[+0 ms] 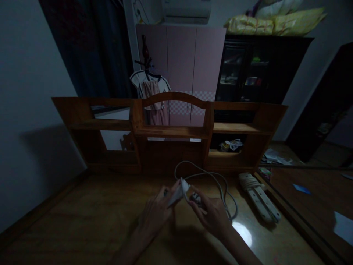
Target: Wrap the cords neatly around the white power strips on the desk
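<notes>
Over the wooden desk, my left hand (157, 209) pinches a thin white piece (176, 193), flat and folded like paper or cloth; its exact kind is unclear in the dim light. Close beside it, my right hand (211, 212) is closed on a small dark-and-white object (196, 199), which the fingers partly cover. Both hands meet near the white piece's upper end. Behind them a grey cable (216, 176) lies in loops on the desktop, running close to the right wrist.
A white power strip (261, 202) wrapped in its cord lies at the right. The desk's wooden shelf unit (172, 131) stands across the back. Further right is a brown surface (300, 206) with a blue card (301, 189) and white paper (344, 226). A bright light spot shows near my right forearm.
</notes>
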The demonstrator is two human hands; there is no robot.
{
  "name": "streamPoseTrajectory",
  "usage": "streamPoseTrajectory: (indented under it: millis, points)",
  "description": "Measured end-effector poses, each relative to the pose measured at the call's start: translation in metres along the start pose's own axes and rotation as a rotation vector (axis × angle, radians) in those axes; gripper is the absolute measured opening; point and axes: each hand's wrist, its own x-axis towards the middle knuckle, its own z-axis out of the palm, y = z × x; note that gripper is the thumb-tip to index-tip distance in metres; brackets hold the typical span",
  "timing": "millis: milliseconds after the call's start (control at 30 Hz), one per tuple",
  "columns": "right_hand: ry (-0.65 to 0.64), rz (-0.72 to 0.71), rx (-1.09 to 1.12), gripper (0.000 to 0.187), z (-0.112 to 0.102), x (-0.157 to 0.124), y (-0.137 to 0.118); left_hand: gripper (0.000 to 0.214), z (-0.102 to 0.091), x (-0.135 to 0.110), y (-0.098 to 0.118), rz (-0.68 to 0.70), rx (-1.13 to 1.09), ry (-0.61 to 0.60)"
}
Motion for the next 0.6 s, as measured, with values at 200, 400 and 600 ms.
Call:
streamPoseTrajectory:
  millis: [200,400,600]
  points:
    - [-0.097,-0.164,-0.161,0.019,0.007,-0.005,-0.011,0.06,-0.01,0.011,-0.028,-0.298,-0.039,0.234]
    - [-0.084,-0.16,-0.206,0.019,0.016,-0.006,-0.02,0.058,-0.019,0.014,-0.038,-0.334,-0.51,0.217]
    - [0.028,0.068,-0.363,0.035,0.019,0.001,-0.007,0.061,-0.028,0.007,-0.019,-0.389,-1.354,-0.282]
